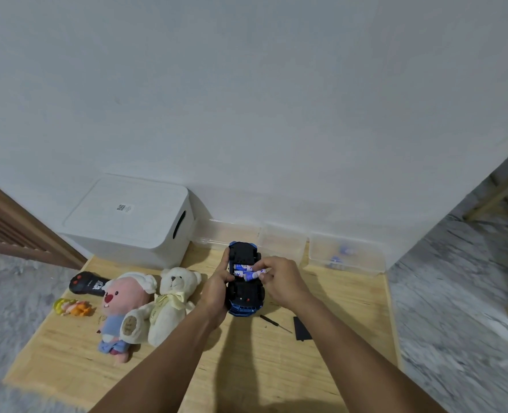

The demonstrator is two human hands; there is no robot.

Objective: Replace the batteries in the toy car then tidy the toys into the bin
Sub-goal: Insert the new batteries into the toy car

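Note:
A blue toy car point(244, 305) lies upside down above the wooden table, its black underside facing me. My left hand point(217, 289) grips the car's left side. In the open battery compartment lie blue and white batteries point(243, 267). My right hand point(281, 280) pinches the right end of the nearer battery point(251, 275), which sits tilted in the compartment. The white lidded bin point(127, 222) stands closed at the back left of the table.
A black battery cover point(302, 329) and a small screwdriver point(275, 323) lie right of the car. A pink plush point(121, 305), a cream teddy bear point(169, 305), a black remote point(87, 284) and a small doll point(72, 307) lie left. Clear trays point(346, 254) line the wall; one holds batteries.

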